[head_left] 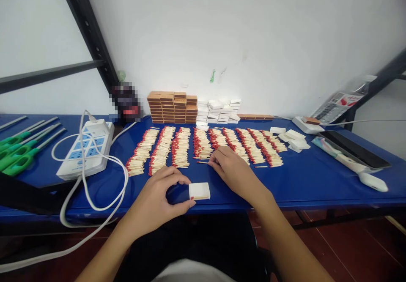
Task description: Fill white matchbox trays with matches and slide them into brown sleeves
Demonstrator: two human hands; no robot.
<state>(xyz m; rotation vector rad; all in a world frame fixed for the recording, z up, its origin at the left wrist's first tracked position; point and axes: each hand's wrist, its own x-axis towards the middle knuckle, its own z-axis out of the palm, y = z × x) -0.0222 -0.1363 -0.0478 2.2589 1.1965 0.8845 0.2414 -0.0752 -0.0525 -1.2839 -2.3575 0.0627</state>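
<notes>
Near the table's front edge, my left hand (160, 193) grips a small white matchbox tray (199, 187) by its left end, thumb at the near corner and fingers at the far one. A little wood with a red tip shows along the tray's near side. To its right and farther back, my right hand (234, 172) is closed in a pinch on a single match (202, 162), whose dark red head points left. Just beyond both hands, rows of red-headed matches (161, 153) lie across the blue table.
Brown matchboxes (173, 108) are stacked against the wall beside piled white trays (218, 110). More white trays (293, 138) lie at right, near a phone (353, 149) and a plastic bottle (342, 100). At left are a power strip (87, 151) with looping cables and green-handled scissors (20, 161).
</notes>
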